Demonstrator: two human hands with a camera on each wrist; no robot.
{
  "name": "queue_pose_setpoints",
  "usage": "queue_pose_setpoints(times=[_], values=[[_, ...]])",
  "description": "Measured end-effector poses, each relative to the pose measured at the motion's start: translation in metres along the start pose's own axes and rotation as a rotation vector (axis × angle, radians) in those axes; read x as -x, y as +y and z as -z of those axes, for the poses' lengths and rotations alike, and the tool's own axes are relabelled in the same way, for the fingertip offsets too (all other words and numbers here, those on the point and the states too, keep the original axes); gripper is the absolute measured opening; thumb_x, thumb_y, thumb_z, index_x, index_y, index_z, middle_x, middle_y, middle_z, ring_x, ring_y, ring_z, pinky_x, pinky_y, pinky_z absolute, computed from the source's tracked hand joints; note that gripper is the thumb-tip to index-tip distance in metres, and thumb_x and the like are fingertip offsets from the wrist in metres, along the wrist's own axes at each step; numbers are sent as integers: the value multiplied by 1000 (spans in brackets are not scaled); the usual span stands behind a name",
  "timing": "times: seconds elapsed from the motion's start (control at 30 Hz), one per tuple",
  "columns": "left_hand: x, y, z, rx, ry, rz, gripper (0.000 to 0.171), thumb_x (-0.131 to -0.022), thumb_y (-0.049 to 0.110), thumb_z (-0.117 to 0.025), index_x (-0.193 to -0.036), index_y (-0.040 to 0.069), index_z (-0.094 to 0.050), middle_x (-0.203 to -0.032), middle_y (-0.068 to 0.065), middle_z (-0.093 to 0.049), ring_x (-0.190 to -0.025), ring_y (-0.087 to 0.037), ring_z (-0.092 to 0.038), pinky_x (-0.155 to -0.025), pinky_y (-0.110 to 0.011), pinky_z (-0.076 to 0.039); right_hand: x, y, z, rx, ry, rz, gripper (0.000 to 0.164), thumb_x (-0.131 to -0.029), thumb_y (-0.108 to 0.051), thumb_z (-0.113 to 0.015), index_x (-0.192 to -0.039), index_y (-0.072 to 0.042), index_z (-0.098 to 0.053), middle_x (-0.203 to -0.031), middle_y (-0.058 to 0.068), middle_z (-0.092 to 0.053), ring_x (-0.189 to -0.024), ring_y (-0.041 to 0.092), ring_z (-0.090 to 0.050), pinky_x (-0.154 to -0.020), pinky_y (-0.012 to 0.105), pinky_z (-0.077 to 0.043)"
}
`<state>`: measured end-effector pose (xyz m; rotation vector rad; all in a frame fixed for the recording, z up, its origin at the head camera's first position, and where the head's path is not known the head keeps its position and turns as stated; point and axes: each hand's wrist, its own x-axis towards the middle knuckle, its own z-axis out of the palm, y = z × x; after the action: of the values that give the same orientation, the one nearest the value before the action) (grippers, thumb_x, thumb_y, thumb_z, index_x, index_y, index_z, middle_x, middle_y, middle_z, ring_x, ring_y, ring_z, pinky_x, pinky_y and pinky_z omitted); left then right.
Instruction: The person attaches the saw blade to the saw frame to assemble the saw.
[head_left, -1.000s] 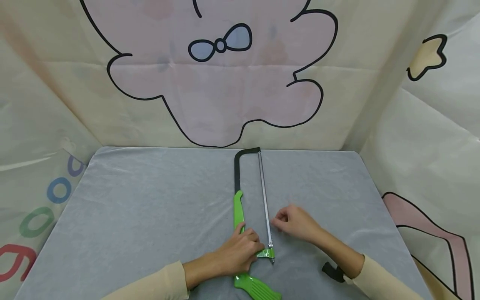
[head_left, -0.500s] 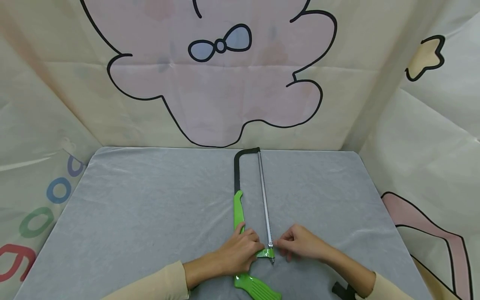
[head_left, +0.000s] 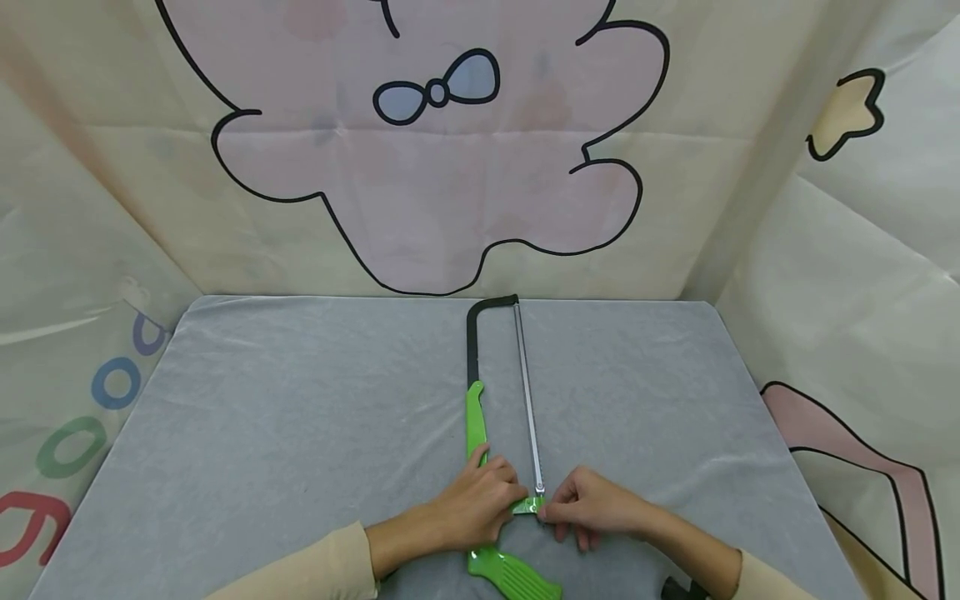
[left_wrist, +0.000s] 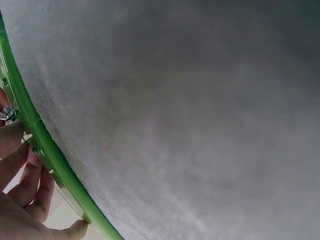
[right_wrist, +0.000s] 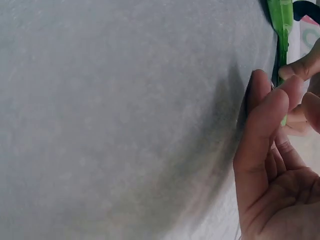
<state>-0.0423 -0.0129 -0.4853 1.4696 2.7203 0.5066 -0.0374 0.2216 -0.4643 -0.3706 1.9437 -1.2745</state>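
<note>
A hacksaw (head_left: 476, 408) lies on the grey cloth, its dark bow pointing away and its green ribbed handle toward me. The silver blade (head_left: 528, 400) runs along its right side. My left hand (head_left: 476, 504) grips the green part of the frame from above; in the left wrist view its fingers (left_wrist: 32, 187) lie along the green edge. My right hand (head_left: 592, 504) pinches the small metal tension screw (left_wrist: 7, 114) at the blade's near end, beside the green bracket (head_left: 528, 505). In the right wrist view, the right hand's thumb and forefinger (right_wrist: 265, 117) meet close to the left hand, covering the screw.
Grey cloth covers the table (head_left: 322, 375), which reaches back to a printed fabric wall (head_left: 420, 192). More printed fabric stands at left and right. A dark strap piece (head_left: 682, 590) shows under the right wrist.
My right hand has come down along the blade toward me, from beside its middle to the screw at its near end, and now pinches there. The left hand keeps its grip on the hacksaw.
</note>
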Motion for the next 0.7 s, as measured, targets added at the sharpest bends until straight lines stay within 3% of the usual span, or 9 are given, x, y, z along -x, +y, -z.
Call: queue_pose_setpoints(times=[0.33, 0.57, 0.7], values=[[0, 1, 1, 5, -14, 8, 22, -77, 12, -77, -98, 19, -74, -91, 7, -63, -100, -11, -55, -103, -58, -38, -6, 7, 0, -31, -72, 62, 39, -92, -20, -67, -69, 11, -65, -61, 36, -56, -35, 0, -41, -37, 16, -32], [0, 0, -1, 1, -21, 10, 22, -78, 12, -76, -99, 20, -74, -92, 7, -63, -101, -11, -55, -104, -58, -38, -6, 12, 1, -74, -87, 61, 31, -92, -13, -65, -76, 13, -66, -67, 33, -61, -39, 2, -44, -39, 16, -35], [0, 1, -1, -2, -19, 8, 22, -78, 12, -76, -99, 20, -74, -92, 7, -63, -100, -11, -55, -103, -58, -38, -6, 13, 1, -74, -80, 42, 25, -91, -11, -64, -78, 10, -68, -65, 23, -64, -41, 2, -45, -40, 16, -36]])
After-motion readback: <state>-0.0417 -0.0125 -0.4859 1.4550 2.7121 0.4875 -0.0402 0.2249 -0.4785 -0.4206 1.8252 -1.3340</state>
